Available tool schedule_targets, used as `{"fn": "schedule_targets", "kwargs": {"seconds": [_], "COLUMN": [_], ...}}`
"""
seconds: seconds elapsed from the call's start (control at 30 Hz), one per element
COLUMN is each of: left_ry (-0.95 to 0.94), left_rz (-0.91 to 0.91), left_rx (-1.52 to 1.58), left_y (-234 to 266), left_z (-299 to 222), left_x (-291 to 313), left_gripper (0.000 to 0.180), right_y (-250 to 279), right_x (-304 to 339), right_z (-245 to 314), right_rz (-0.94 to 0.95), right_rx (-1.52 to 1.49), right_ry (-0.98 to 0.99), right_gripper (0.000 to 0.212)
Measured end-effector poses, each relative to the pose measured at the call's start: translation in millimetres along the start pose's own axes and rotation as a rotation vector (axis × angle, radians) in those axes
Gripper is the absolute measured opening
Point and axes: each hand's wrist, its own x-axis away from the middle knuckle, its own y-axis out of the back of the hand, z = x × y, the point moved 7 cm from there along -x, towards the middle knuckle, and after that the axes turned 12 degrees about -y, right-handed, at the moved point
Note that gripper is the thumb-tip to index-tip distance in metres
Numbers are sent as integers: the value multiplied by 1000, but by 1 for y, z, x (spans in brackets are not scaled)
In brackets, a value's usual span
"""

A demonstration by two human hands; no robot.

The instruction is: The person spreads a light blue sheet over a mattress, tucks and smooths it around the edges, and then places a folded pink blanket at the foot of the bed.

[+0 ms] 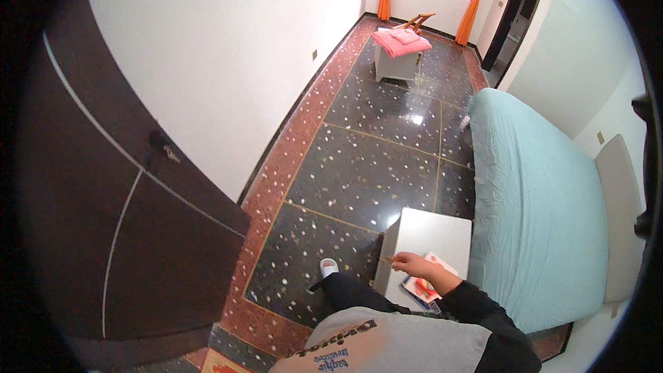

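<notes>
My right hand (412,263) reaches over the top of a white bedside cabinet (431,228), its fingers drawn together near the cabinet's left edge. At the fingertips is a small yellowish thing, too small to make out; whether it is held or fixed to the cabinet I cannot tell. Beside and partly under my right forearm lie a few books or booklets (423,289) with red, white and dark blue covers, on the cabinet top. My left hand is out of view.
A bed (539,207) with a pale green sheet stands right of the cabinet. On the left is a dark door (138,235) with keys in its lock. Far ahead, pink folded cloth (400,41) covers a white cabinet on the speckled floor (359,166). Orange curtains (475,0) flank a window.
</notes>
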Motion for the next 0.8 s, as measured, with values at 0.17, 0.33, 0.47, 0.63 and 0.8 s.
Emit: {"fn": "schedule_targets", "kwargs": {"seconds": [0.17, 0.33, 0.47, 0.63, 0.8], "left_ry": [-69, -152, -189, -170, -1356], "left_rz": [11, -24, 0, -17, 457], "left_rx": [-30, -47, -56, 2, -718], "left_y": [68, 144, 184, 195, 150], "left_z": [-65, -145, -194, -215, -321], "left_x": [-102, -186, -264, -394, -512], "left_gripper": [21, 20, 20, 25, 24], "right_y": [74, 137, 184, 250, 332], "right_x": [90, 192, 184, 114, 36], "right_z": [256, 407, 459, 488, 520], "right_rz": [247, 804, 847, 731, 530], "right_rx": [-1, -127, -130, -229, -260], "right_ry": [770, 1628, 1682, 1606, 1587], "right_gripper": [34, 61, 38, 37, 38]}}
